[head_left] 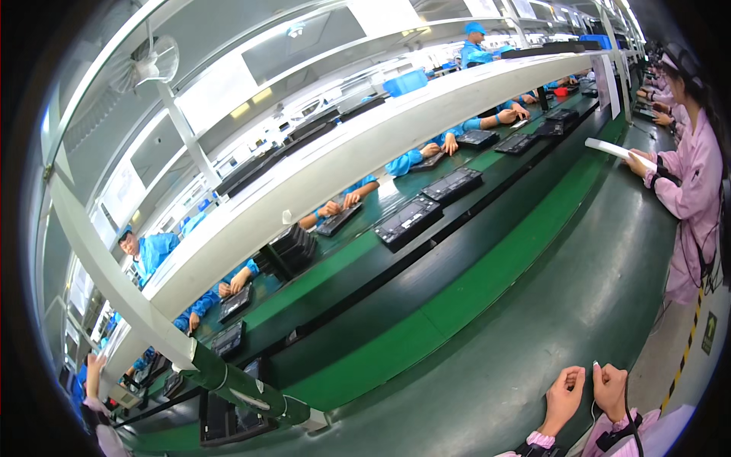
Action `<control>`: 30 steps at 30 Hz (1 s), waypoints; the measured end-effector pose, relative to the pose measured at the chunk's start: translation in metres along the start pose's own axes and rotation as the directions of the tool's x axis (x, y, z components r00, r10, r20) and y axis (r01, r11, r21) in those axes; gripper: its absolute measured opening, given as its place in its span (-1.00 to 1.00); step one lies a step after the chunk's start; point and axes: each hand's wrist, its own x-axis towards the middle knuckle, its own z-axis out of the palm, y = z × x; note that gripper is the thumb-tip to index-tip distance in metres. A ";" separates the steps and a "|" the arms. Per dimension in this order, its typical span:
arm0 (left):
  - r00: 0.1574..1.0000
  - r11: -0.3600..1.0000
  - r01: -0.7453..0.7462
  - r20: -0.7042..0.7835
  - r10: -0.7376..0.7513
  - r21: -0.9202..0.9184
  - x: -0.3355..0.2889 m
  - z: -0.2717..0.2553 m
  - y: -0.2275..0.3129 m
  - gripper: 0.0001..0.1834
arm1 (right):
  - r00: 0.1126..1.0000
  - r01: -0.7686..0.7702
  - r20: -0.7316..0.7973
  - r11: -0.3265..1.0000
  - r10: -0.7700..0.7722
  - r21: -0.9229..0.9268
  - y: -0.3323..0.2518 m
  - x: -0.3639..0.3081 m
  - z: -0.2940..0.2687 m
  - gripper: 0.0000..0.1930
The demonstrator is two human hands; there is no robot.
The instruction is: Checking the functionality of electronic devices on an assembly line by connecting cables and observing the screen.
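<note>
My left hand (564, 400) is at the lower right, above the edge of the dark green bench (487, 365). Its fingers are curled in, with thumb and fingertips together. Close beside it, a small gap apart, my right hand (611, 391) is closed in a similar way. Whatever either hand may hold is too small or too hidden to make out. Pink cuffs and dark wrist bands show below both hands. A black cord (631, 415) runs down along my right wrist.
Beyond the bench, a conveyor line carries several black flat devices (409, 222). People in blue work along its far side under a white shelf (358, 171). A person in pink (697, 167) stands at right holding a white object (618, 152). A slanted post (251, 392) stands at left.
</note>
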 end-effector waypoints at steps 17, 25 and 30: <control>1.000 1.000 -0.005 0.000 0.005 0.020 0.000 0.001 0.000 -0.81 | 0.999 0.025 -0.020 0.999 -0.026 -0.026 -0.001 0.001 -0.001 -0.66; 1.000 1.000 0.000 0.007 0.000 -0.016 0.001 0.001 0.001 -0.83 | 1.000 0.013 -0.005 1.000 -0.014 -0.013 0.001 0.002 -0.002 -0.65; 1.000 0.999 0.003 0.002 -0.003 0.035 0.001 0.001 0.001 -0.84 | 1.000 0.002 -0.004 1.000 -0.002 -0.004 0.000 0.002 -0.002 -0.65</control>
